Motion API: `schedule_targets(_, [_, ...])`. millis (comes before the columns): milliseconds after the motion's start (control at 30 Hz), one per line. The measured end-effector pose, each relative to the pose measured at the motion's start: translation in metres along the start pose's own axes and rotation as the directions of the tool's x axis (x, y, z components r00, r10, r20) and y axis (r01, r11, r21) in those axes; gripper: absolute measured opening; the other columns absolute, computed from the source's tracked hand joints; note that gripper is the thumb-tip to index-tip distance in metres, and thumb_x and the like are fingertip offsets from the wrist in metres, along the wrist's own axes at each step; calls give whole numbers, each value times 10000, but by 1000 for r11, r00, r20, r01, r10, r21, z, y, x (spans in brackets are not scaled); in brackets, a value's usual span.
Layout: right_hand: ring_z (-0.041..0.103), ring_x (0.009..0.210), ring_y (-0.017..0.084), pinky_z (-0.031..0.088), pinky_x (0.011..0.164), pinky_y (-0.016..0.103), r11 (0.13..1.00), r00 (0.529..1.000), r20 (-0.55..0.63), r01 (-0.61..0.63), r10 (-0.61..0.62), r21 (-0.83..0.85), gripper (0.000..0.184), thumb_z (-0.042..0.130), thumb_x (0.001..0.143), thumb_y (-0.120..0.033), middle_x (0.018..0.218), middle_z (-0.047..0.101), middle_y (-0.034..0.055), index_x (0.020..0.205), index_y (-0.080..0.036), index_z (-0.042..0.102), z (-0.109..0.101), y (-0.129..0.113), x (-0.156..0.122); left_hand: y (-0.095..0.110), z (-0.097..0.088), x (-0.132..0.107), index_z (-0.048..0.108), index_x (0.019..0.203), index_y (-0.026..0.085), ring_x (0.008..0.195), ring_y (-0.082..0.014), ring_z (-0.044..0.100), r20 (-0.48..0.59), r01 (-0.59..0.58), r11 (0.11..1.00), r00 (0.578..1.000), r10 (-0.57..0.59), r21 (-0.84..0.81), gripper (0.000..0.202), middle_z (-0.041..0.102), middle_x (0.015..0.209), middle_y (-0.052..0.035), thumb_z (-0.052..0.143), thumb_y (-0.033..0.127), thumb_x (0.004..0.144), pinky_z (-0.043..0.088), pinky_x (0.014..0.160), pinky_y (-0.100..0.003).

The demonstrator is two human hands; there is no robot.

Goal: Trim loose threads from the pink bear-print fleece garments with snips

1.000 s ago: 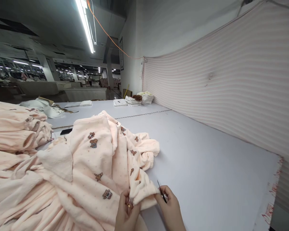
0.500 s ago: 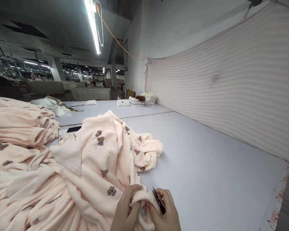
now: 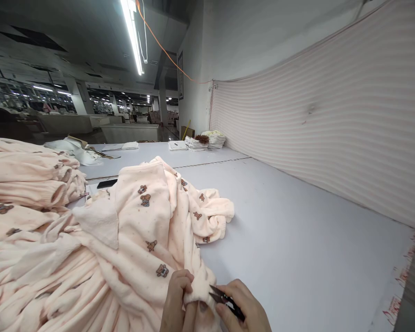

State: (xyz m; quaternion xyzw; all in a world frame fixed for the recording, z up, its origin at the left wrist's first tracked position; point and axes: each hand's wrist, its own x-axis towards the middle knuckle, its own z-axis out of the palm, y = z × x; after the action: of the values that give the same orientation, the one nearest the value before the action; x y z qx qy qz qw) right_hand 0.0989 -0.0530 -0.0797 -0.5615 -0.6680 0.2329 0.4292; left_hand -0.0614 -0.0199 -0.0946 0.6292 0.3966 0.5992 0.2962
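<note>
A peach fleece garment (image 3: 141, 230) printed with small bears lies heaped on the white table (image 3: 297, 230). At the bottom edge my left hand (image 3: 176, 299) is closed, pinching a cuff or hem of this garment. Just to its right my right hand (image 3: 242, 309) grips small black thread snips (image 3: 224, 299). The blades point left and touch the pinched fabric edge.
A stack of folded peach garments (image 3: 24, 175) rises at the left. A dark phone (image 3: 107, 183) lies behind the heap. Striped pink fabric (image 3: 332, 129) hangs along the right wall. Small white piles (image 3: 200, 142) sit at the table's far end.
Both hands slid lower in view and drew the hem closer. The snips swung from upright to pointing left at the fabric edge. The left hand bunched the hem tighter.
</note>
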Motion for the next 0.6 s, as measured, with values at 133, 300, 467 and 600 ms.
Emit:
schedule_targets(133, [613,646,129,434,537,179,996,998,63,-15,20,-86,225,552,842,-392,788,639,2,971,-284,702,-12,-9,4,-11,-11,-2,419,749,235,761,-166,511,134,-52,999,990,53,-7,195,498,863,-8,470,49,724,436,673,-250])
schedule_targets(300, [641,701,133,461,589,174,987,983,166,-49,74,-152,230,547,858,-379,816,651,1,1003,-293,704,-24,-23,9,-14,-11,-6,413,721,234,786,-171,515,66,-66,998,996,67,-7,180,500,862,-4,442,57,727,418,690,-254])
schedule_targets(467, [636,692,146,421,497,179,961,992,97,-51,80,-271,187,559,846,-338,828,662,-13,971,-328,698,-17,-23,6,-15,-3,-14,408,715,233,784,-174,501,46,-41,999,998,41,5,162,492,865,-12,428,74,734,389,632,-243])
schedule_targets(600, [636,689,149,443,558,197,969,996,-21,-93,90,-228,227,501,878,-430,807,662,-13,909,-319,697,-8,-11,0,-17,-4,-17,409,702,237,835,-196,507,54,-28,999,998,27,18,162,505,871,-28,437,79,726,380,567,-230])
